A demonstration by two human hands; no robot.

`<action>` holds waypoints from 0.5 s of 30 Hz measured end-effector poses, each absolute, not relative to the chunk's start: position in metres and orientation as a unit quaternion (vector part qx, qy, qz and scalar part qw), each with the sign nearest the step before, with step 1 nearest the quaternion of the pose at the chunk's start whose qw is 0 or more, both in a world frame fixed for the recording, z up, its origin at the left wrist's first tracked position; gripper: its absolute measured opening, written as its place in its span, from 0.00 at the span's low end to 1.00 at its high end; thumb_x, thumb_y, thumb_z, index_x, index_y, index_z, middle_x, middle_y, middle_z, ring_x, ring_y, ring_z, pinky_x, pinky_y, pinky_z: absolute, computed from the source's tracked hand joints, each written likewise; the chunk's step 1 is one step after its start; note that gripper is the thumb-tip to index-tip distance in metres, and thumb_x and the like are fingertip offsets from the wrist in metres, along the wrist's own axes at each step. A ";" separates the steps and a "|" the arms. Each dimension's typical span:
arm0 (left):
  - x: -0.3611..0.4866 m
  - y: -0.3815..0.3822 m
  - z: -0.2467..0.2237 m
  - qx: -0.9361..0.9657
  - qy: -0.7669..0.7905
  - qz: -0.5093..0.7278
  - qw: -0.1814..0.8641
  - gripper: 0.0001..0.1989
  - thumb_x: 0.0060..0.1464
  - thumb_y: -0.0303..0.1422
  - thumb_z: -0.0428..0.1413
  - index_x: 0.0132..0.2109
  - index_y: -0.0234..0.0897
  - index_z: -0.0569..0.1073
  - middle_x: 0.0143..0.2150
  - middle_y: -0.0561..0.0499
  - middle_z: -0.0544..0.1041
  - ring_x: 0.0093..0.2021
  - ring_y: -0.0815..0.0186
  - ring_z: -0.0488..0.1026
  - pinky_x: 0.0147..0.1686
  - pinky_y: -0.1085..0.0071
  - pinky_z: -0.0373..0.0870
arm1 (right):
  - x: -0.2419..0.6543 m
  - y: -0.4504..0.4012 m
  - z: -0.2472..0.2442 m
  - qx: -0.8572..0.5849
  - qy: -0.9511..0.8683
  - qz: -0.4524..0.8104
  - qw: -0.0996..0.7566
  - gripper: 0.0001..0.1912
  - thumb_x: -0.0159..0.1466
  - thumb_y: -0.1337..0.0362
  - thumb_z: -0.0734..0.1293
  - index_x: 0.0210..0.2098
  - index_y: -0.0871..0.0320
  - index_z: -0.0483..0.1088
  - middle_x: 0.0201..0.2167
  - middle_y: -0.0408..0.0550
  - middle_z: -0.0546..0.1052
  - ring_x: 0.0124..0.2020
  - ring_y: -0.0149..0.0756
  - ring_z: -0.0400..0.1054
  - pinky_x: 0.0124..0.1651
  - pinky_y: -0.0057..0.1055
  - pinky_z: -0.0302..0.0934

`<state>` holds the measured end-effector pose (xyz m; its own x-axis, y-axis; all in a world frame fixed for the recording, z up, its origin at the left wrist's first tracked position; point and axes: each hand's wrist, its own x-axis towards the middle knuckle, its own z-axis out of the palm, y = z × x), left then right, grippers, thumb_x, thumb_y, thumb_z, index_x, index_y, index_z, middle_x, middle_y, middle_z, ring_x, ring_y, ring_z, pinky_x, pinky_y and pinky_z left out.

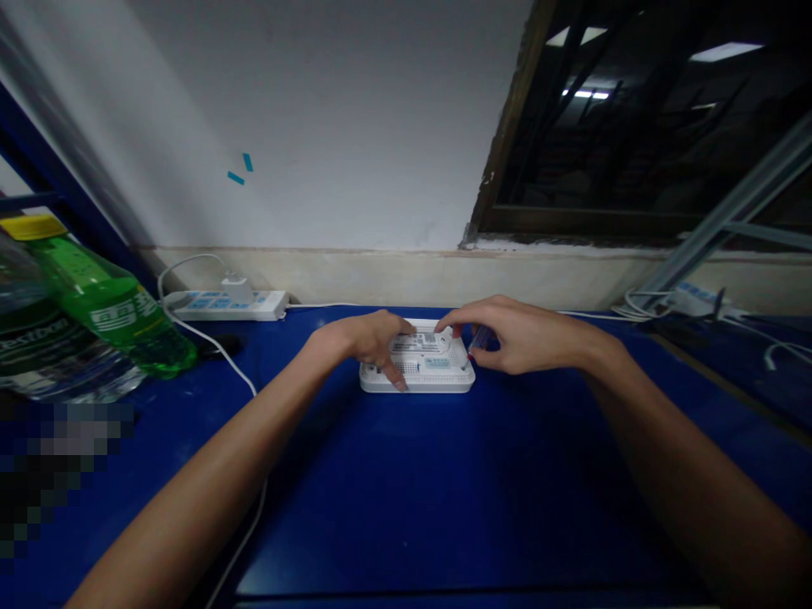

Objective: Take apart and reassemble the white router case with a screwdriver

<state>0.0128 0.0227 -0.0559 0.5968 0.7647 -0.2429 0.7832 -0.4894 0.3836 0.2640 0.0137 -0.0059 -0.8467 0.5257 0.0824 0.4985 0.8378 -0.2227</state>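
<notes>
A white flat device [437, 381] with rounded corners, labels and vent holes on its upper face lies on the blue table [406, 507]. My left hand [374, 342] grips its left part, thumb at the near edge and fingers toward the far side. At its right end is my right hand [507, 334], index finger bent down to a small whitish piece [446, 342] on the device. Between that hand's thumb and fingers sits a slim, partly clear tool [480, 340] with a red part near the thumb; its far portion is hidden by the fingers.
Green bottle [120, 304] and a larger clear bottle [57, 355] stand at the left. A power strip [266, 306] with a white plug [238, 290] lies by the wall; its cable [244, 376] runs toward the near edge. Another strip [694, 298] and cables are at the right.
</notes>
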 end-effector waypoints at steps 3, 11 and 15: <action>0.013 0.023 -0.056 0.861 0.458 -0.021 0.221 0.54 0.33 0.50 0.71 0.66 0.36 0.63 0.60 0.42 0.72 0.54 0.53 0.72 0.56 0.62 0.67 | 0.263 0.016 -0.008 -0.288 -0.951 0.090 0.065 0.19 0.61 0.58 0.69 0.51 0.54 0.76 0.37 0.48 0.81 0.31 0.36 0.72 0.33 0.30 0.59; 0.014 0.022 -0.056 0.854 0.476 -0.027 0.207 0.54 0.32 0.50 0.72 0.66 0.38 0.63 0.62 0.42 0.71 0.57 0.51 0.70 0.57 0.61 0.66 | 0.260 0.021 -0.009 -0.303 -0.944 0.116 0.057 0.17 0.70 0.60 0.58 0.47 0.56 0.77 0.23 0.44 0.77 0.20 0.30 0.66 0.28 0.28 0.54; 0.013 0.024 -0.058 0.862 0.462 -0.026 0.209 0.54 0.33 0.49 0.71 0.66 0.38 0.63 0.62 0.42 0.71 0.56 0.52 0.71 0.57 0.62 0.67 | 0.260 0.017 -0.007 -0.272 -0.954 0.092 0.084 0.20 0.63 0.70 0.63 0.52 0.55 0.75 0.31 0.44 0.80 0.25 0.30 0.69 0.31 0.27 0.55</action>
